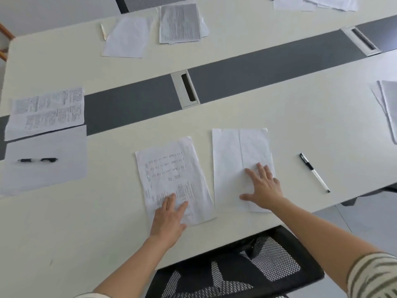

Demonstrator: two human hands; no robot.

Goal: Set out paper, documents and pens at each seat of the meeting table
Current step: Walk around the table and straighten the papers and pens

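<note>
A printed document point(171, 175) lies in front of me on the white meeting table point(300, 117). My left hand point(169, 218) rests flat on its near edge, fingers spread. Right of it lies a blank creased paper point(232, 160), and my right hand point(263, 188) presses flat on its near right part. A black-capped pen point(314, 172) lies on the table to the right of the blank paper, apart from both hands. At the left seat lie a printed document point(47, 110), a blank sheet point(45, 168) and a dark pen point(37, 160) on that sheet.
Across the table lie a blank sheet point(126, 37), a printed document point(179, 22) and a pale pen point(103, 31). More papers lie at the far right point(388, 106) and top right point(315, 3). A grey strip with cable slots point(189, 88) runs down the middle. A black mesh chair point(236, 267) stands below me.
</note>
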